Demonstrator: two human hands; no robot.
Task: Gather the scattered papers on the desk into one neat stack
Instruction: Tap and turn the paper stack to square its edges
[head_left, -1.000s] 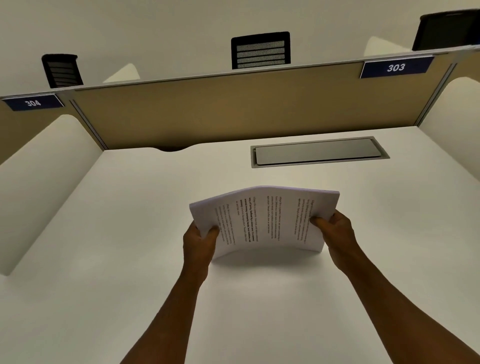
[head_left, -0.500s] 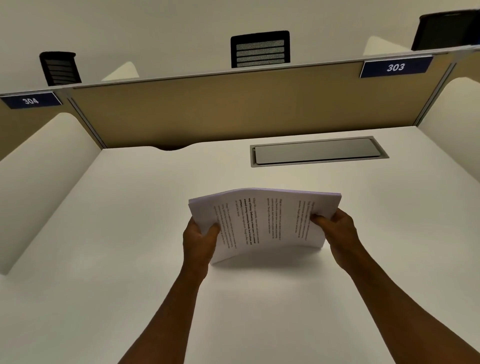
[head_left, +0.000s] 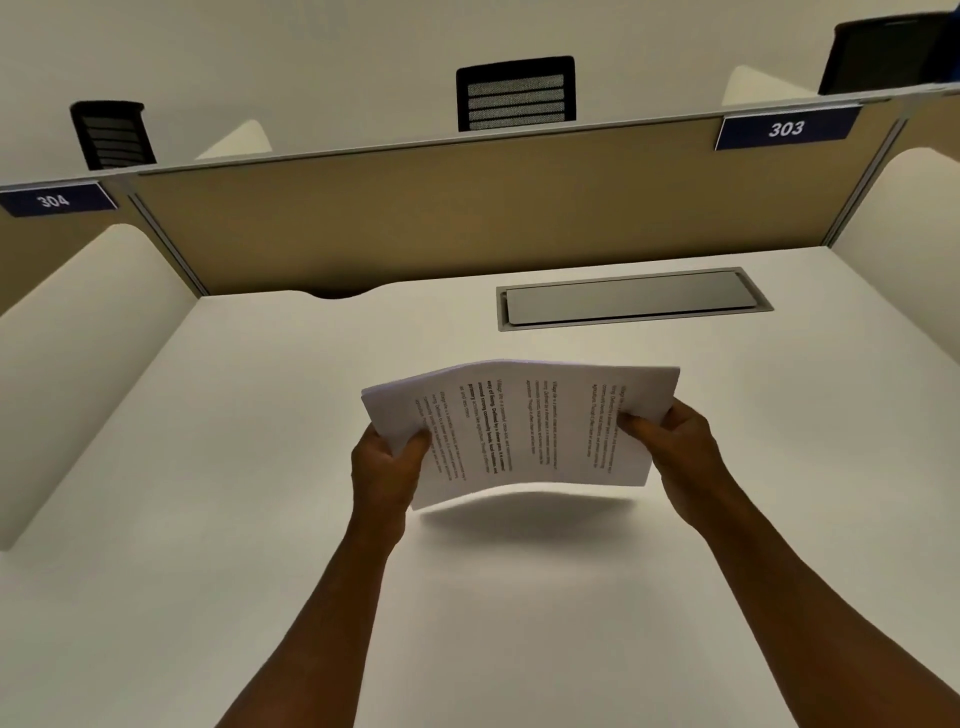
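A stack of white printed papers hangs above the middle of the white desk, bowed upward in the centre, with a shadow on the desk beneath it. My left hand grips the stack's left end, thumb on top. My right hand grips its right end, thumb on the printed side. The sheets' edges look roughly aligned. No loose sheets show elsewhere on the desk.
A grey cable hatch is set into the desk behind the papers. A tan partition closes the back, white side panels flank the desk. Blue labels 303 and 304 sit on the partition; chair backs show beyond.
The stack has risen off the desk; its lower edge, earlier resting on the surface, now floats above a shadow. Both hands keep their grip.
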